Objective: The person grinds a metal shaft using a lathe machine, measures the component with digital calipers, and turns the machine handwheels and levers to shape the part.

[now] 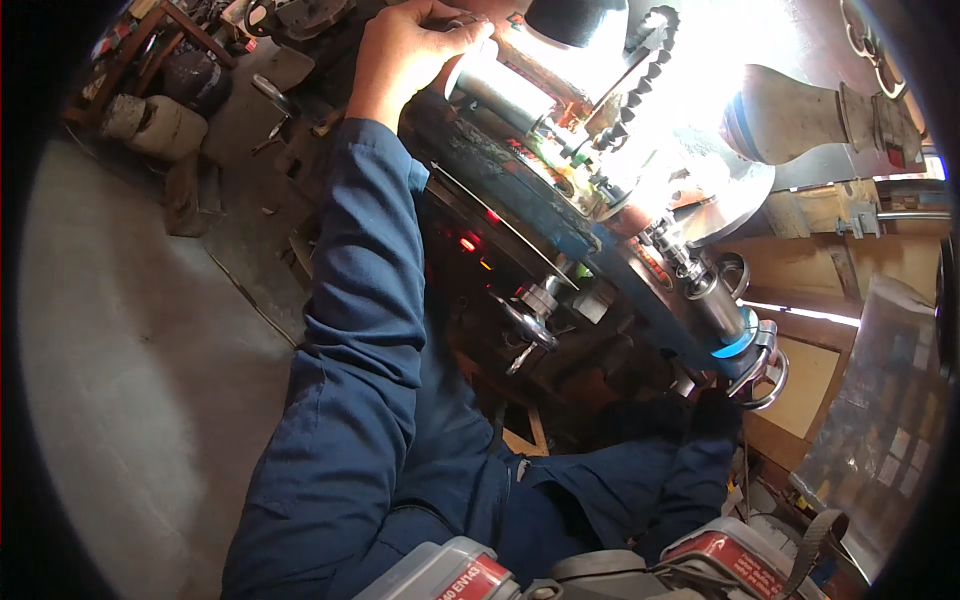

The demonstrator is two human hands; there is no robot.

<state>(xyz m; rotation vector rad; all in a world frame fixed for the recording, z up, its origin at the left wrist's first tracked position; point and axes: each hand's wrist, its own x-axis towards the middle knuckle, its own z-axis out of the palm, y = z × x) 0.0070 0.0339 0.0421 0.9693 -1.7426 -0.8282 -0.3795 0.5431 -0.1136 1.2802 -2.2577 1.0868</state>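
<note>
My left hand [405, 50] reaches up to the top of the view, beside the left end of a shiny metal cylinder [508, 92] on a lathe [520, 180]. Thumb and fingers are pinched together there; what they hold, if anything, I cannot make out. The right sleeve [695, 465] runs up to the lathe's right end, near a chromed handwheel [772, 380] next to a blue band [737, 342]. My right hand is lost in shadow there, its fingers hidden. Between the ends, bright glare washes out part of the workpiece area.
A black lamp shade [575, 18] and a dark segmented hose [640, 80] hang over the lathe. A smaller handwheel [525, 322] juts out toward my body. At far left lie a pale canister [165, 128] and a block [195, 195]. Respirator filters [455, 572] edge the bottom.
</note>
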